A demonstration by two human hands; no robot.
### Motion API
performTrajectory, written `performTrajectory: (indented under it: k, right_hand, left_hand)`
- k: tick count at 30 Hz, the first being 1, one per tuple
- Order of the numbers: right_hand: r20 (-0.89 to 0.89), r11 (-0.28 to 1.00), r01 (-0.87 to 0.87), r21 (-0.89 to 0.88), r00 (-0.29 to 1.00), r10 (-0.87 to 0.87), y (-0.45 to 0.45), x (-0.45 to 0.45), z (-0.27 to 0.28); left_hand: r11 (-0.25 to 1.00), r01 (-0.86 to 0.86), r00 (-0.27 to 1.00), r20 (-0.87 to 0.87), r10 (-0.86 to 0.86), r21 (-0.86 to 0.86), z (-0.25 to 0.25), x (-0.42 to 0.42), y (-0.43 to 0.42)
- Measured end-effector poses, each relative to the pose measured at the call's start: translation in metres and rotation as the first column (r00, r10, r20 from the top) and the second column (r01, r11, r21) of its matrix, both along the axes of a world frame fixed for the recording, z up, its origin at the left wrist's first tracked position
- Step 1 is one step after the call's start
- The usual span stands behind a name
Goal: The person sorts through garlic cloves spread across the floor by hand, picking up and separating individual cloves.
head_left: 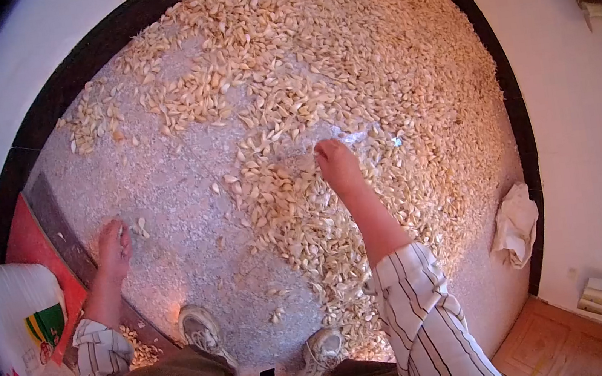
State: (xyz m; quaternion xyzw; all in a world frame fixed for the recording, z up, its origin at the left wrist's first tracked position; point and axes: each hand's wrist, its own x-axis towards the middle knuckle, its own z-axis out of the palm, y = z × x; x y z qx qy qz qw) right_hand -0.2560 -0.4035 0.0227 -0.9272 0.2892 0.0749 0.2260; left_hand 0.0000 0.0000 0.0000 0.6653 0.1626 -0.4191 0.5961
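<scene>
Overall, from the head view, we list the following.

Item: pale cloves (391,62), garlic by their look, many, loose. They lie in a broad spread, dense towards the far side and the right, thinning to scattered pieces at the left.

Item: floor (192,172), littered with fine pale flakes, edged by a dark border (519,121).

Item: right hand (340,167), over the middle of the spread, with cloves nearest to it. Fingers drawn together in a curl; we cannot tell whether anything sits inside.

Item: left hand (115,246), low at the left, beside a small stray piece (141,226). Fingers bent inward; we cannot tell how far they stand from the thumb, nor whether they grip anything.

Item: crumpled cloth or sack (515,227), at the right edge of the spread.

Handling, as we judge it: each clove is very light, firm within, papery and slightly slippery outside. Skins probably flake under rubbing; flesh likely bruises under a hard squeeze. Best hold for one: thumb and forefinger across the plump middle, clear of the pointed tip. For many: a loose cupped palm from beneath, since the heap probably slides apart readily.
</scene>
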Motion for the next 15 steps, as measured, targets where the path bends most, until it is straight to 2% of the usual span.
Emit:
performTrajectory:
  k: [2, 3, 5, 8, 12, 13, 14, 15]
  right_hand:
    - [0.199, 0.981, 0.192, 0.031, 0.961, -0.194, -0.002, 0.010, -0.003]
    - [0.191, 0.981, 0.192, 0.029, 0.962, -0.194, -0.001, 0.012, -0.008]
    - [0.034, 0.989, 0.118, -0.090, 0.993, -0.115, 0.000, 0.016, -0.026]
    - [-0.024, 0.983, 0.112, -0.144, 0.993, -0.116, 0.005, 0.024, -0.034]
    - [0.059, 0.974, 0.211, -0.083, 0.977, -0.207, 0.022, 0.024, -0.027]
    - [0.089, 0.952, 0.270, 0.144, 0.955, -0.284, 0.033, 0.032, -0.015]
    - [0.097, 0.878, 0.308, 0.365, 0.926, -0.365, 0.047, 0.038, -0.004]
    - [0.138, 0.859, 0.235, 0.454, 0.934, -0.328, 0.065, 0.045, -0.001]
  left_hand:
    - [0.997, 0.071, 0.996, -0.048, -0.072, -0.026, 0.006, -0.007, -0.014]
    - [0.997, 0.071, 0.996, -0.057, -0.072, -0.026, 0.007, -0.013, -0.017]
    - [0.993, 0.111, 0.983, -0.145, -0.116, -0.045, 0.013, -0.021, -0.023]
    - [0.982, 0.155, 0.963, -0.203, -0.174, -0.109, 0.026, -0.029, -0.036]
    - [0.954, 0.178, 0.923, -0.296, -0.246, -0.240, 0.032, -0.042, -0.046]
    - [0.943, 0.191, 0.905, -0.323, -0.277, -0.272, 0.035, -0.046, -0.050]
    - [0.931, 0.203, 0.885, -0.351, -0.307, -0.304, 0.037, -0.050, -0.052]
    - [0.930, 0.203, 0.884, -0.353, -0.308, -0.305, 0.037, -0.055, -0.056]
